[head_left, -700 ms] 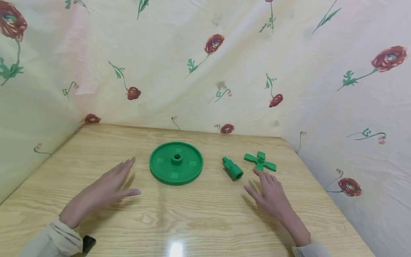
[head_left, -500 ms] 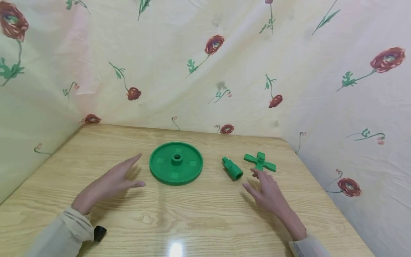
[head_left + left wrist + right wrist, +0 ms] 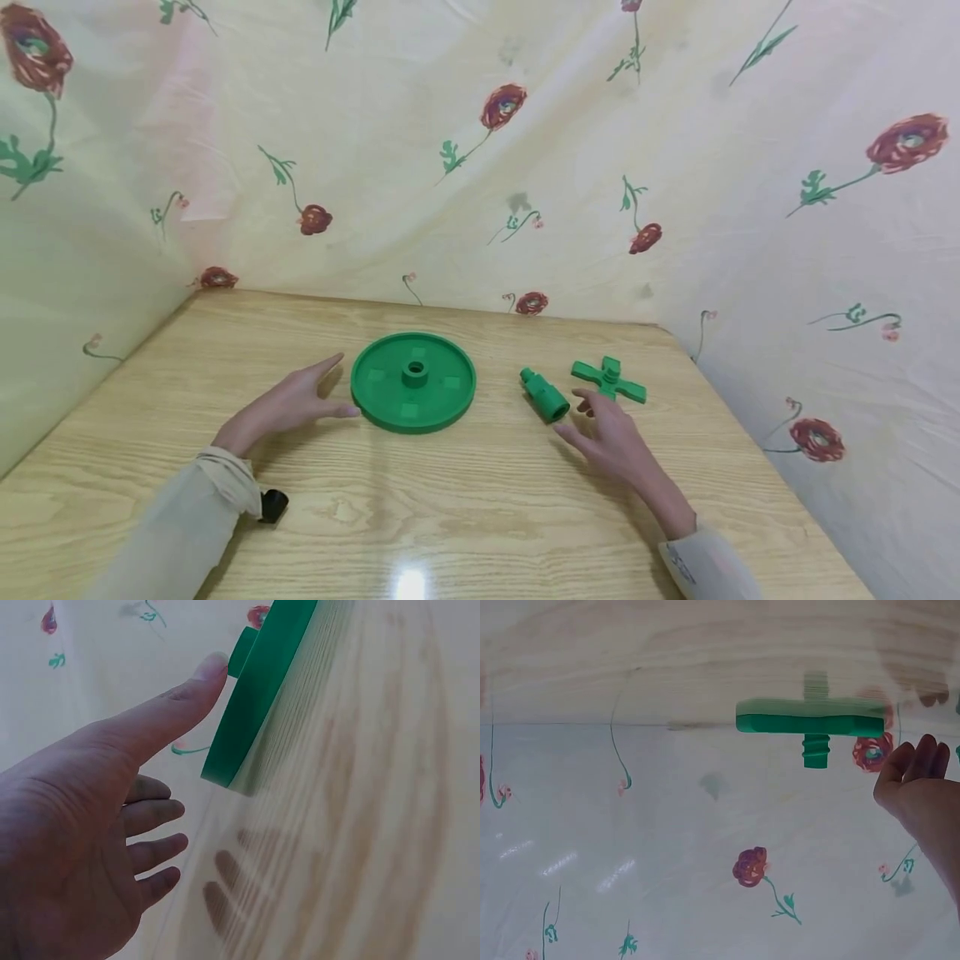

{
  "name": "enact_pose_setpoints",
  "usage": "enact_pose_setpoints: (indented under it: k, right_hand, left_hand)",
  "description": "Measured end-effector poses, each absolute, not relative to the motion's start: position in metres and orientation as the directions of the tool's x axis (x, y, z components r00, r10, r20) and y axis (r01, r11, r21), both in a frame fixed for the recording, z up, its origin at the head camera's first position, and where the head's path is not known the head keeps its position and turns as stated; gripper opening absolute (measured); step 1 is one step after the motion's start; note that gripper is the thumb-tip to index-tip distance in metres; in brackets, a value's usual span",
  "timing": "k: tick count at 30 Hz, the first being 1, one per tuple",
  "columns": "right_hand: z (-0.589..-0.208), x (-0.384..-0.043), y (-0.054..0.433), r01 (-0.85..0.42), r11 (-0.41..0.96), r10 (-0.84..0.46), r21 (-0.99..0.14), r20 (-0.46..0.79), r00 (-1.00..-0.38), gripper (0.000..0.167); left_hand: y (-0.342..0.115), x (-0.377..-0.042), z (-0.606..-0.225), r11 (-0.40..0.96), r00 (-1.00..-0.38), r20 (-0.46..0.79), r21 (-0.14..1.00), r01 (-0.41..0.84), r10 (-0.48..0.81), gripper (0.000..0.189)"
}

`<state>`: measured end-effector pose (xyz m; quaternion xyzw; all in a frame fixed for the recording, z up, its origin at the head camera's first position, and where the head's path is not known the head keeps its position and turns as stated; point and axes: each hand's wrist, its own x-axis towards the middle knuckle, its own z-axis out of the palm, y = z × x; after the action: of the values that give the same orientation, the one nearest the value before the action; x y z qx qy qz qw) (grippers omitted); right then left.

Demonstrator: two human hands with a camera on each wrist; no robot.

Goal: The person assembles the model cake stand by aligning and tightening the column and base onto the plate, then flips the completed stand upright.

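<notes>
A round green disc with a raised rim and a hollow central hub lies on the wooden table. My left hand is at its left side, thumb and fingers spread; the thumb tip overlaps the near-left rim in the head view. Right of the disc lies a green stepped cylinder with a narrow neck and a hollow end. My right hand hovers at that hollow end, fingers relaxed and holding nothing. Just beyond it sits a four-armed green cross piece, whose ridged centre stub shows in the right wrist view.
The light wood tabletop meets flower-patterned cloth at the back and both sides. A small black object sits at the left sleeve's cuff.
My left hand has moved right and away from me, up to the disc. My right hand has shifted left toward the cylinder's hollow end. The green pieces have stayed put.
</notes>
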<state>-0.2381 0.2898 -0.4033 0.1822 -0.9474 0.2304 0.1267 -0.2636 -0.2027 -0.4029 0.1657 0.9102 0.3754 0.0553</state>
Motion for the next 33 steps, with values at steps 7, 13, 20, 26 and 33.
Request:
enact_pose_setpoints:
  k: [7,13,20,26,33]
  right_hand:
    - [-0.406,-0.244,0.290,-0.402,0.822,-0.284,-0.403,0.321,-0.903,0.064]
    - [-0.406,-0.248,0.287,-0.377,0.800,-0.265,-0.468,0.287,-0.920,0.066]
    - [-0.405,-0.252,0.285,-0.335,0.773,-0.251,-0.539,0.225,-0.942,0.066]
    - [-0.408,-0.254,0.284,-0.334,0.785,-0.249,-0.522,0.228,-0.941,0.065]
    - [-0.407,-0.255,0.281,-0.338,0.796,-0.246,-0.501,0.243,-0.938,0.063]
  left_hand:
    - [-0.197,-0.272,-0.407,0.631,-0.933,0.010,0.734,0.252,0.360,0.114]
    - [-0.194,-0.275,-0.406,0.641,-0.925,0.020,0.715,0.279,0.380,0.115]
    - [-0.192,-0.280,-0.407,0.661,-0.917,0.012,0.689,0.297,0.399,0.114]
    - [-0.191,-0.281,-0.408,0.614,-0.903,0.030,0.723,0.315,0.428,0.114]
    - [-0.190,-0.282,-0.410,0.583,-0.895,0.038,0.746,0.322,0.445,0.115]
